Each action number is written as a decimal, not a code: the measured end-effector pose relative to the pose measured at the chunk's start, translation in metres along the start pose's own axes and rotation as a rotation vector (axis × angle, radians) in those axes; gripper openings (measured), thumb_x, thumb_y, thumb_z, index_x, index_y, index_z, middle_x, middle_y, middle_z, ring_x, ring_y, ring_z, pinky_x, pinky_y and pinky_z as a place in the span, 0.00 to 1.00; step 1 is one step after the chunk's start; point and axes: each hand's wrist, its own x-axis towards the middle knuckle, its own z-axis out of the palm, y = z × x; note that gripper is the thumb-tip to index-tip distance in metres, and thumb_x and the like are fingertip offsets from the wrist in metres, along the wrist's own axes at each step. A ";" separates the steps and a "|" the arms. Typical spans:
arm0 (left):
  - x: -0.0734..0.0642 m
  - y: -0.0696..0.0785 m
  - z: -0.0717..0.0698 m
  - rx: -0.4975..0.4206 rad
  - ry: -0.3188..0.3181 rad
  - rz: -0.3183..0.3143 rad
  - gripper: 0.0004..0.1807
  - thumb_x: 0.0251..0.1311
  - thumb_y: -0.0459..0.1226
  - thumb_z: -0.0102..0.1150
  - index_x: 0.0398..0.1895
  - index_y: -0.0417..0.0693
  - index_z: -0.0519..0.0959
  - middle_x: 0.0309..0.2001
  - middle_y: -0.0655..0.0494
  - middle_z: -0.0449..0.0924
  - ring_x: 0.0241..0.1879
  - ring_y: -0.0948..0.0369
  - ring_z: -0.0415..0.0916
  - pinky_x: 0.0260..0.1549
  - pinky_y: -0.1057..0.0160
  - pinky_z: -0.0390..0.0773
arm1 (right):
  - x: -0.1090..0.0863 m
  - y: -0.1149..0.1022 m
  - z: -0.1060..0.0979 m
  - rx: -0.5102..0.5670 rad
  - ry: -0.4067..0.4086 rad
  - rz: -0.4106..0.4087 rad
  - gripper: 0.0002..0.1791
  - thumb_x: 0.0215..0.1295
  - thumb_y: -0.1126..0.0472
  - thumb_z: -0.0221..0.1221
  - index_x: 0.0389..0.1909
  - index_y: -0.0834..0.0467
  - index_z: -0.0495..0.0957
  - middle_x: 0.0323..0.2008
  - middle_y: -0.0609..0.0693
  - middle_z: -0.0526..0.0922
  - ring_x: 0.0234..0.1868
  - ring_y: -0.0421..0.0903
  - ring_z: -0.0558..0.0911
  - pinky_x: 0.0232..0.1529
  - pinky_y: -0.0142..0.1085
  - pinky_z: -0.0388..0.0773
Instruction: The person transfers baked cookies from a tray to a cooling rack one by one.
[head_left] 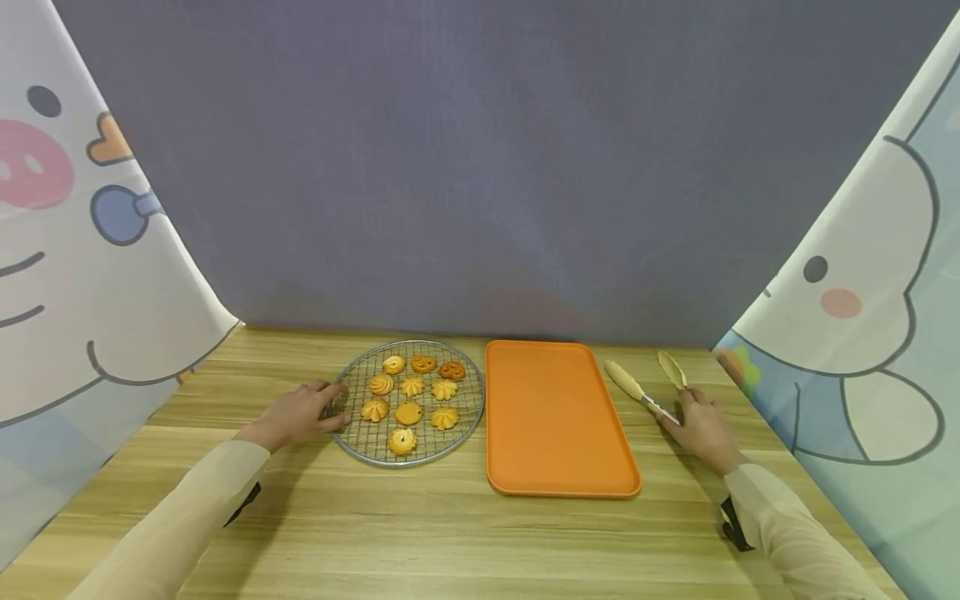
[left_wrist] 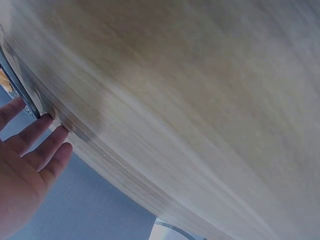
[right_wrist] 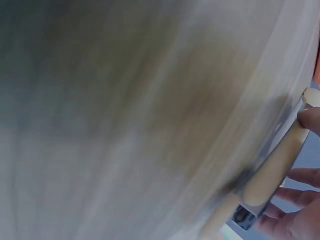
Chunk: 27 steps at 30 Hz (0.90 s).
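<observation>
My left hand [head_left: 302, 412] is at the left edge of a round metal wire rack [head_left: 352, 450], fingertips right at the rim. In the left wrist view its fingers [left_wrist: 37, 137] stretch out fairly straight beside that rim. Several small baked cookies [head_left: 408, 413] lie spread over the rack, with two brown pretzel-shaped ones [head_left: 452, 371] toward its back. On the right, my right hand [head_left: 705, 432] holds a pair of tongs [head_left: 626, 382] low at the table. The tongs have cream ends and metal arms, spread apart. The right wrist view shows the thumb [right_wrist: 311, 120] pressing one arm, other fingers behind it.
A bare orange rectangular tray [head_left: 555, 421] lies between the rack and the tongs. Everything rests on a wood-grain table [head_left: 375, 533]. A grey-blue fabric panel [head_left: 480, 167] stands along the back edge, with cartoon-printed panels [head_left: 862, 375] at both sides.
</observation>
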 end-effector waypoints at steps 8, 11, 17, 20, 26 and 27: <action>0.000 0.000 -0.001 -0.012 0.007 0.001 0.31 0.57 0.51 0.56 0.57 0.38 0.69 0.52 0.33 0.72 0.47 0.34 0.71 0.42 0.38 0.72 | 0.000 -0.001 0.001 -0.012 -0.002 -0.016 0.27 0.54 0.57 0.61 0.44 0.76 0.68 0.44 0.74 0.70 0.42 0.70 0.72 0.42 0.60 0.65; 0.000 0.000 -0.001 -0.009 0.008 0.003 0.31 0.57 0.51 0.56 0.58 0.38 0.69 0.52 0.33 0.72 0.47 0.35 0.71 0.42 0.38 0.72 | 0.000 -0.001 0.000 -0.023 -0.014 -0.021 0.27 0.55 0.57 0.61 0.44 0.76 0.67 0.44 0.74 0.70 0.41 0.70 0.72 0.41 0.59 0.66; 0.001 -0.003 0.000 -0.014 0.011 0.001 0.32 0.57 0.52 0.56 0.57 0.39 0.69 0.52 0.34 0.72 0.47 0.35 0.72 0.42 0.38 0.73 | 0.001 -0.002 -0.002 -0.027 -0.038 -0.010 0.27 0.54 0.56 0.61 0.44 0.76 0.67 0.40 0.74 0.71 0.34 0.70 0.73 0.37 0.59 0.69; 0.001 -0.004 0.000 -0.026 0.011 0.002 0.32 0.57 0.53 0.56 0.58 0.40 0.69 0.52 0.34 0.72 0.47 0.36 0.72 0.41 0.38 0.73 | 0.002 -0.002 -0.004 -0.021 -0.063 0.000 0.30 0.54 0.56 0.61 0.45 0.78 0.65 0.40 0.76 0.70 0.35 0.72 0.72 0.38 0.60 0.69; 0.000 -0.009 -0.004 -0.038 0.048 0.012 0.33 0.58 0.51 0.56 0.58 0.37 0.68 0.53 0.31 0.70 0.47 0.36 0.73 0.42 0.40 0.74 | 0.001 -0.002 -0.010 0.021 -0.117 0.019 0.34 0.58 0.56 0.59 0.51 0.80 0.60 0.47 0.78 0.65 0.40 0.76 0.69 0.40 0.62 0.68; 0.000 -0.010 -0.005 -0.036 0.064 0.015 0.32 0.58 0.50 0.57 0.58 0.36 0.68 0.53 0.31 0.70 0.46 0.37 0.73 0.42 0.41 0.74 | 0.002 -0.001 -0.011 0.025 -0.125 0.025 0.35 0.58 0.55 0.58 0.53 0.80 0.59 0.48 0.79 0.64 0.41 0.77 0.68 0.41 0.62 0.67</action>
